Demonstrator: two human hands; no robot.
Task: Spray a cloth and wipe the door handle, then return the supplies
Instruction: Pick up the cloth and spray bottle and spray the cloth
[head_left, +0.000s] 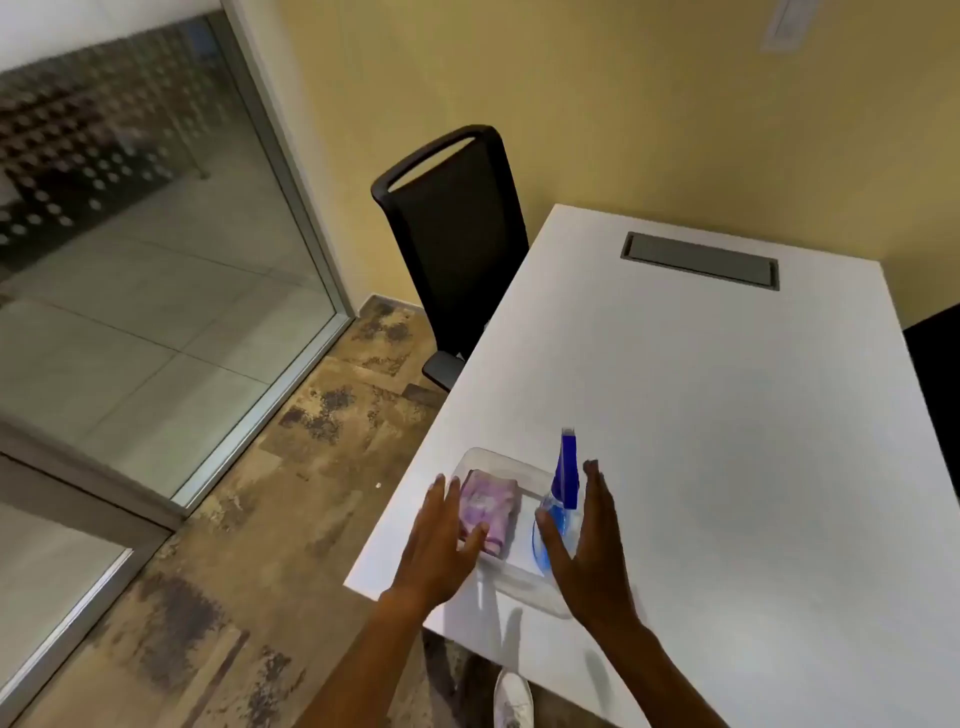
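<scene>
We look down from head height at the near corner of a white table (727, 415), which fills the right half of the view. A clear shallow tray (519, 577) sits on that corner, at about five o'clock from the centre of the view. Inside the tray, a folded purple cloth (493, 506) lies on its left side, and a bottle (563, 499) with a blue spray head stands on its right side, the nozzle pointing away from us toward twelve o'clock. Our left hand (441, 545) hovers over the tray's left edge, palm down, fingers loosely spread, with the fingertips over the near edge of the cloth; we cannot tell whether they touch it. Our right hand (592, 551) is held edge-on just right of the bottle, fingers straight and close together, the thumb reaching in front of the bottle's clear lower body; it grips nothing. Both forearms enter from six o'clock. At twelve o'clock from the tray, a black chair (457, 234) is pushed up against the table's left edge. A grey cable hatch (701, 260) is set into the table top at one o'clock. A glass partition (156, 234) fills the nine to eleven o'clock side, above a mottled brown floor (311, 467). A white shoe (511, 699) shows at six o'clock beneath the table edge.
</scene>
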